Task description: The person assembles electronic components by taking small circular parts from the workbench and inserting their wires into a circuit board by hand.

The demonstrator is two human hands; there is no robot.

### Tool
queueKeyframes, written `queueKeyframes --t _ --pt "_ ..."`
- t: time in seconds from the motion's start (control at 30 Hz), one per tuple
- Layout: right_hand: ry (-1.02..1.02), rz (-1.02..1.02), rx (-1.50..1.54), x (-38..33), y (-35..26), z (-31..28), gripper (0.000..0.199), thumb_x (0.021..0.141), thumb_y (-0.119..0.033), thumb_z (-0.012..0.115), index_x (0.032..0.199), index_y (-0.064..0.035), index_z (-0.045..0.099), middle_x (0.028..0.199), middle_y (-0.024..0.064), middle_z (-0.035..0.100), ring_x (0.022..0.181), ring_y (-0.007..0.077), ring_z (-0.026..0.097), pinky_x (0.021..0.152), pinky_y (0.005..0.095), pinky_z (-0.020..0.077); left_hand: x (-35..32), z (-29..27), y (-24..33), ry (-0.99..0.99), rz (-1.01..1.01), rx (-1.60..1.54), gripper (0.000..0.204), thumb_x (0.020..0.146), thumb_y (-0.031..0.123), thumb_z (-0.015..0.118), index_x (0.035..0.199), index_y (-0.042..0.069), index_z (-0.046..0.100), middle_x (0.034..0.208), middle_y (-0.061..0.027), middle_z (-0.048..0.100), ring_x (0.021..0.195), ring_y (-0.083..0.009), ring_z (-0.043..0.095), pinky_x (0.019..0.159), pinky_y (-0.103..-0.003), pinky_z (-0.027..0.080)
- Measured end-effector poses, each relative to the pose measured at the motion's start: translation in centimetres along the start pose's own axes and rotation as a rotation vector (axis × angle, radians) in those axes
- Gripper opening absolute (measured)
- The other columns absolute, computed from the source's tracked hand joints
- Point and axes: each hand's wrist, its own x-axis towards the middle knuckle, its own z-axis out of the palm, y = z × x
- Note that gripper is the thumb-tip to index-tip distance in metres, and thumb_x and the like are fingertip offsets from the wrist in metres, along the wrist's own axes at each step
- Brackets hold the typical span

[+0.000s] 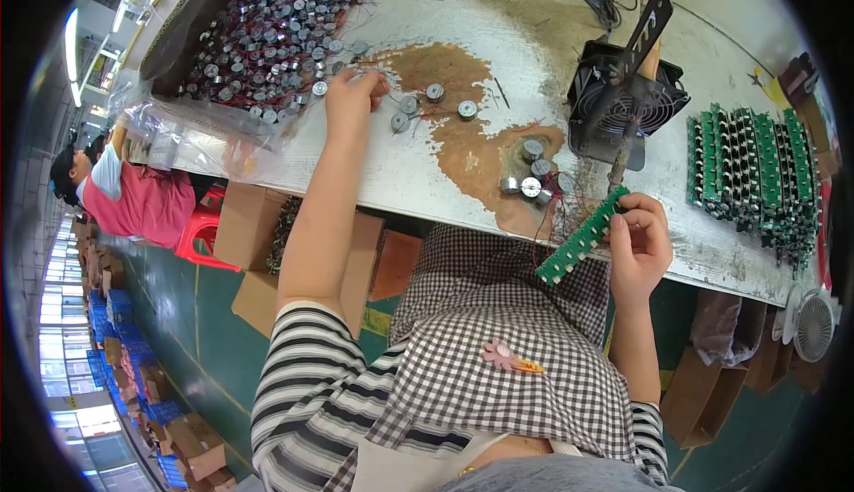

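Note:
My right hand (pixel 639 243) grips a narrow green circuit board strip (pixel 583 236) between thumb and fingers at the table's front edge. The strip slants down to the left, with pale components along it. At the left, my left hand (pixel 352 100) is over the table, fingers bent together in a pinch; whatever is in them is too small to make out. Beside it lie several small round silver motors (pixel 434 92) with thin red wires. Another cluster of motors (pixel 531 187) sits left of the strip, some touching each other. Just above the strip is a soldering iron's tip (pixel 617 172).
An open box (pixel 173 43) heaped with motors stands at the back left, plastic film over its edge. A black fan (pixel 583 109) is behind the wooden-handled iron. Stacked green boards (pixel 756 172) lie at the right. A person in pink (pixel 138 198) is beyond the left end.

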Motion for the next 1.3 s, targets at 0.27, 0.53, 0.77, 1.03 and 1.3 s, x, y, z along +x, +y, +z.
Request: queueKeyframes --t 0.27,0.53,0.77,1.03,1.3 --pt "0.011 -0.006 0.025 0.1 0.0 0.0 0.008 0.081 0.008 0.061 0.080 0.0032 0.055 0.103 0.0105 0.057 0.067 0.0048 0.053 0.058 0.0172 0.0438 -0.5 1.4 0.3 -0.058 0.040 -0.201 0.027 0.085 0.008 0.066 0.107 -0.007 0.063 0.083 -0.0068 0.068 0.072 -0.0094 0.061 0.062 -0.021 0.046" --pt "0.001 -0.024 0.016 0.3 0.0 0.0 0.008 0.080 0.009 0.061 0.080 0.0036 0.055 0.100 0.0100 0.057 0.068 0.0056 0.054 0.057 0.0176 0.0453 -0.4 2.9 4.2 -0.094 0.366 -0.229 0.021 0.086 0.008 0.065 0.102 -0.006 0.065 0.086 -0.0067 0.068 0.077 -0.0099 0.061 0.071 -0.022 0.048" --pt "-0.008 -0.035 0.045 0.1 -0.1 0.0 0.008 0.080 0.008 0.062 0.080 0.0028 0.055 0.100 0.0097 0.057 0.068 0.0057 0.054 0.057 0.0176 0.0452 -0.5 3.1 7.3 0.013 0.581 -0.392 0.012 0.088 0.007 0.063 0.095 -0.003 0.063 0.088 -0.0060 0.065 0.075 -0.0093 0.058 0.068 -0.021 0.045" --pt "-0.024 -0.060 0.047 0.2 -0.4 -0.2 0.008 0.083 0.005 0.063 0.083 0.0038 0.056 0.100 0.0106 0.056 0.066 0.0064 0.055 0.056 0.0184 0.0472 -14.0 4.9 8.2 -0.688 -0.052 -0.329 0.017 0.086 0.012 0.065 0.097 -0.001 0.061 0.072 -0.0023 0.062 0.058 -0.0065 0.054 0.051 -0.019 0.040" --pt "-0.081 -0.093 0.230 -0.5 0.1 -0.1 0.014 0.082 0.003 0.062 0.084 0.0021 0.049 0.106 0.0168 0.054 0.069 0.0077 0.055 0.063 0.0195 0.0486 -19.0 7.6 6.7 -0.930 -0.338 -0.415 0.013 0.087 0.009 0.065 0.093 -0.001 0.060 0.071 -0.0012 0.061 0.060 -0.0059 0.055 0.053 -0.019 0.044"
